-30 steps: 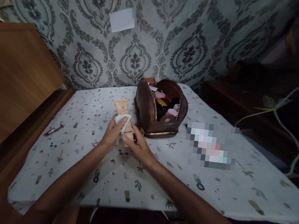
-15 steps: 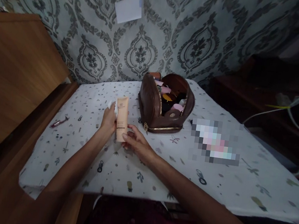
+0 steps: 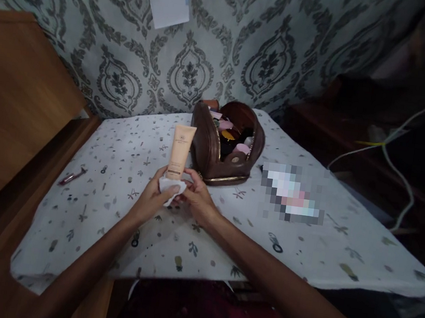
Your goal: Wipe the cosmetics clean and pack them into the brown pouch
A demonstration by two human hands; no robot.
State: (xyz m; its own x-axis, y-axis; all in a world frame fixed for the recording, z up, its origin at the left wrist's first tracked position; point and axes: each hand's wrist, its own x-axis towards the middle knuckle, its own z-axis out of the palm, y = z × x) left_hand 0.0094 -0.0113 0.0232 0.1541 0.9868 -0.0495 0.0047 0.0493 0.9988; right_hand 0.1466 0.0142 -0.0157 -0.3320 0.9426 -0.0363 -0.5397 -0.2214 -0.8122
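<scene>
A peach-coloured tube (image 3: 181, 149) stands upright between my two hands, above the patterned white cloth. A white tissue (image 3: 171, 189) is wrapped round its lower end. My left hand (image 3: 155, 196) pinches the tissue against the tube with its thumb. My right hand (image 3: 198, 199) is closed round the lower right side of the tube, its fingers partly hidden. Just behind and to the right sits an open brown zip bag (image 3: 208, 150), with pink, yellow and black items inside.
A small slim tube (image 3: 72, 177) lies on the cloth (image 3: 103, 217) at the left. A blurred-out object (image 3: 290, 192) lies right of the bag. A wooden cabinet (image 3: 20, 102) stands at the left, and white cables (image 3: 398, 173) hang at the right.
The tissue has moved from the tube's upper left side to its lower end, with my left hand. The tube now stands higher above my hands. The whole view has shifted slightly.
</scene>
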